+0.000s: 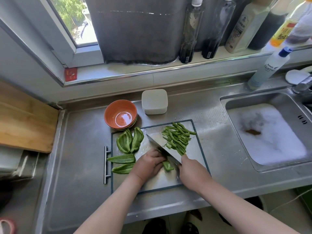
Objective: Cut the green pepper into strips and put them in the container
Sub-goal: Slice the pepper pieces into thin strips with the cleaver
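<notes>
Green pepper piece (168, 166) glossy, curved, held down by curled left hand (148, 164); right hand (190, 173) grips knife (160, 142).

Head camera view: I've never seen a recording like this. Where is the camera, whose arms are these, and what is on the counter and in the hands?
No machine here: a person wears one camera on the head, looking down at their own bare arms. The left hand holds down a pepper piece on the cutting board; the right hand grips a knife slicing it. Cut strips lie beyond the blade, four uncut pieces to the left. Behind the board stand an empty orange bowl and a lidded white box. A sudsy sink is on the right.
</notes>
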Action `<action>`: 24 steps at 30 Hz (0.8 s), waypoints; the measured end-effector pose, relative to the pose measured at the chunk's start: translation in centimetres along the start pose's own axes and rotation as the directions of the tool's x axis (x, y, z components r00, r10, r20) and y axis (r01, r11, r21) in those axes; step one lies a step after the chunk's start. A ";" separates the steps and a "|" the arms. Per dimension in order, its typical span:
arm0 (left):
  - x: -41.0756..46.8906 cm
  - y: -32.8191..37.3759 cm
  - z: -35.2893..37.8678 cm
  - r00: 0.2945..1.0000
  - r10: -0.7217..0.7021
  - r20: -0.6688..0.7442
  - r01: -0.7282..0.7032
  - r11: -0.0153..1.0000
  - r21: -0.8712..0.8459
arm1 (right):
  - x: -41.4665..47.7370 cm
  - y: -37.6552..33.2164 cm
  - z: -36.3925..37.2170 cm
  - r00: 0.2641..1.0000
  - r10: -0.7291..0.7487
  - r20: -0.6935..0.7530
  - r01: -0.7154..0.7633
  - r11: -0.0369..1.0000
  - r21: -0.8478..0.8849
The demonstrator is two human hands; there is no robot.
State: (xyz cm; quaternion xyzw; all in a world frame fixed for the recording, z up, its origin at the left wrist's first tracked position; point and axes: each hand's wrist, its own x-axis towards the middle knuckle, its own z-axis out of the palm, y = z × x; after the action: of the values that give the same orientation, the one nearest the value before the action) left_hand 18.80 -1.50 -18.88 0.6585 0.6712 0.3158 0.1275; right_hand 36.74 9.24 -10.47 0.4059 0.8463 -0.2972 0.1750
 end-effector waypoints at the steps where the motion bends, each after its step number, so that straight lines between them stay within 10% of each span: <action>1: -0.1 0.0 0.0 1.000 0.004 0.003 -0.004 1.000 -0.002 | 0.0 0.3 0.1 1.000 0.005 0.003 -0.005 1.000 0.011; 24: -0.3 1.0 -1.1 0.999 -0.040 0.025 0.035 0.983 0.182 | -1.8 -1.6 0.0 0.989 -0.119 -0.089 0.104 0.983 -0.153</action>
State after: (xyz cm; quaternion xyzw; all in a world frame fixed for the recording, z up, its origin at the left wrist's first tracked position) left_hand 18.97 -2.11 -17.46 0.6591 0.7075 0.2415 0.0823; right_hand 36.54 7.40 -8.98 0.3579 0.8950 -0.2226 0.1461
